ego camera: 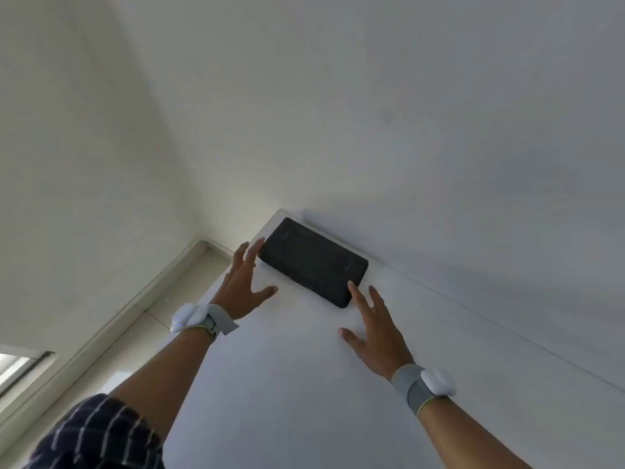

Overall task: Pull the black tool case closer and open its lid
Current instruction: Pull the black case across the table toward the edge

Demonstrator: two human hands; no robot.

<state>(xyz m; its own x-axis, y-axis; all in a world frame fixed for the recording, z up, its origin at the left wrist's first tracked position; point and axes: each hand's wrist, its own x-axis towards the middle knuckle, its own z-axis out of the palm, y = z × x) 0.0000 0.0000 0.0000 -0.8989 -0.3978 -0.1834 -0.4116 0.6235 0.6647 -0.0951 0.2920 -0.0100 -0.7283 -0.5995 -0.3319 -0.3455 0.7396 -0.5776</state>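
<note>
The black tool case (313,260) lies flat and closed on the white table (287,367), at its far corner against the wall. My left hand (241,282) is spread open just left of the case, fingertips beside its left end, holding nothing. My right hand (373,328) is open too, palm down above the table, with its fingertips at the case's near right corner. Whether either hand touches the case is hard to tell. Both wrists wear grey straps with white devices.
A white wall (439,147) runs along the table's far edge right behind the case. The table's left edge drops to a tiled floor (162,299) with a pale skirting board. A window corner (20,370) shows at lower left.
</note>
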